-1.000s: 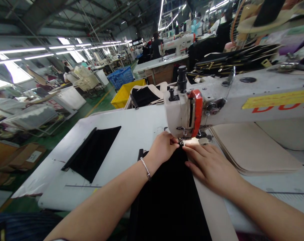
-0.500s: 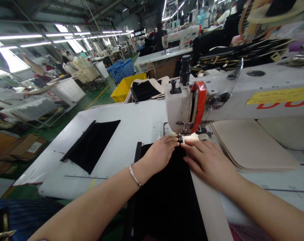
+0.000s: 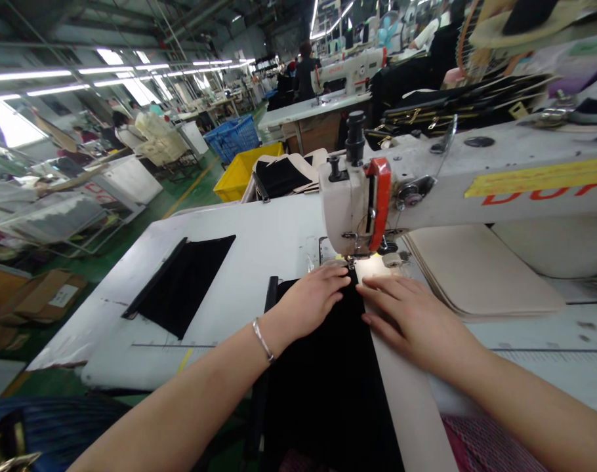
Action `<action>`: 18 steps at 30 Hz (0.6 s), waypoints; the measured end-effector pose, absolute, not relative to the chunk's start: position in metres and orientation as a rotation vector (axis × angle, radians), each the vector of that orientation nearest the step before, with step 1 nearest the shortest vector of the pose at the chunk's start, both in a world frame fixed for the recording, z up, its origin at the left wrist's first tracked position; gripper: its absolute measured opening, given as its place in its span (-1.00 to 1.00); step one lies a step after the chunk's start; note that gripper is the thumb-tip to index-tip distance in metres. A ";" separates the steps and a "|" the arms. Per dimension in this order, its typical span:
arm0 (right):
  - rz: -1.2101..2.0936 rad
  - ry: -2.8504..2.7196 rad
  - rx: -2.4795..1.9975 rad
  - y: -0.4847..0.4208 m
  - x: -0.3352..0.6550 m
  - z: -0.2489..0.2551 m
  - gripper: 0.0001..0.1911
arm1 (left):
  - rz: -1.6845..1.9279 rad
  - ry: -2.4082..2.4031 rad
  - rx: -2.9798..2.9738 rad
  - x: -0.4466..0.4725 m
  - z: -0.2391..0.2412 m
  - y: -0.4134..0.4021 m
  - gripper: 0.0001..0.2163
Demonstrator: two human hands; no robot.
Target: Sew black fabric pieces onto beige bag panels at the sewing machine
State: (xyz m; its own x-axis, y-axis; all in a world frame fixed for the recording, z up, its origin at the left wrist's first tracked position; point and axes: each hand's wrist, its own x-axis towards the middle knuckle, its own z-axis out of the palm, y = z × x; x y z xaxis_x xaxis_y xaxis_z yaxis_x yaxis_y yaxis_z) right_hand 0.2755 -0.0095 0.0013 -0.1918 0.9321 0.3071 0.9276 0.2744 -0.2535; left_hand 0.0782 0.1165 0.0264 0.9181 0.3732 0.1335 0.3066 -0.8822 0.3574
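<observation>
A sewing machine [image 3: 355,210] stands before me, its presser foot down by my fingertips. Black fabric [image 3: 328,380] stretches from the foot toward my lap, with a dark strip along its left side. Under its right edge lies a beige panel [image 3: 409,400]. My left hand [image 3: 315,298], a silver bracelet at the wrist, rests on the black fabric left of the foot, fingers extended. On the right, my right hand [image 3: 409,314] lies flat across the beige panel and the fabric's edge, fingers stretched toward the foot. Both hands press from above and grip nothing.
Another black piece [image 3: 190,282] lies on the white table [image 3: 279,226] at left. Beige panels [image 3: 480,269] are stacked under the machine arm. Behind stand a yellow crate [image 3: 244,167] and a blue basket [image 3: 233,139]. Other people sit at distant workstations.
The view has shifted slightly, so the machine sits a little further left. Both hands keep nearly the same place on the fabric beside the presser foot.
</observation>
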 end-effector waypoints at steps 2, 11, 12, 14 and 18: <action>-0.003 -2.150 -1.607 -0.038 0.268 0.002 -0.66 | 0.102 0.369 2.778 0.058 0.041 0.087 -0.54; -0.153 -2.261 -1.512 -0.137 0.233 0.003 -0.54 | -0.006 0.054 2.976 -0.009 0.034 -0.010 -0.59; -0.157 -2.288 -1.514 -0.140 0.232 0.002 -0.48 | 0.018 0.045 2.982 -0.010 0.031 -0.010 -0.59; -0.175 -2.312 -1.522 -0.144 0.229 -0.002 -0.40 | 0.045 0.052 2.989 -0.011 0.025 -0.010 -0.59; -0.270 -2.244 -1.522 -0.149 0.225 -0.019 -0.57 | 0.062 0.089 2.985 -0.011 0.029 -0.012 -0.61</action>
